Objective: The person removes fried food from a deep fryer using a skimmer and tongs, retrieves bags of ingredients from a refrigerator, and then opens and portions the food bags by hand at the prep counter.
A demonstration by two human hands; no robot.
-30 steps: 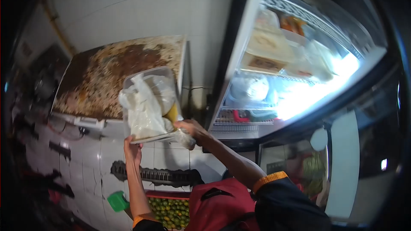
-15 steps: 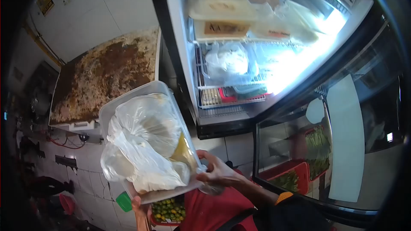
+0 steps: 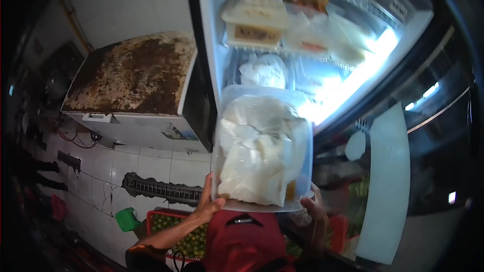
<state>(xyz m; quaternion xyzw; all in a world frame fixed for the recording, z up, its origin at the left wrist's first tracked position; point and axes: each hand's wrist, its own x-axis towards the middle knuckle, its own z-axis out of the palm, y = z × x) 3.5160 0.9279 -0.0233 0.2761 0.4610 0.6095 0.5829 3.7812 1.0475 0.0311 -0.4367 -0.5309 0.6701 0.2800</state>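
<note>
Between my two hands is a clear plastic tub (image 3: 309, 163), held at the open front of the lit fridge (image 3: 204, 17). White plastic bags (image 3: 259, 156) fill the tub, and something yellow shows at its lower right. My left hand (image 3: 207, 205) is closed on the near left corner, thumb over the rim. At the near right corner my right hand (image 3: 316, 206) grips the tub, its fingers partly in shadow. A small clear plastic bag (image 3: 301, 216) hangs beside the right hand. Behind the tub, a white bag (image 3: 263, 71) sits on the fridge's middle shelf.
Packed tubs (image 3: 256, 32) stand on the upper shelf. The open glass door (image 3: 335, 156) swings out to the right. A rust-stained chest freezer (image 3: 133, 75) is on the left. Below lie a red crate (image 3: 176, 236) of small green fruit, a green container (image 3: 127, 219) and a floor drain (image 3: 161, 190).
The tub has moved right and turned upright, from beside the freezer to the fridge opening. My left hand has come up with it, and my right hand has shifted right.
</note>
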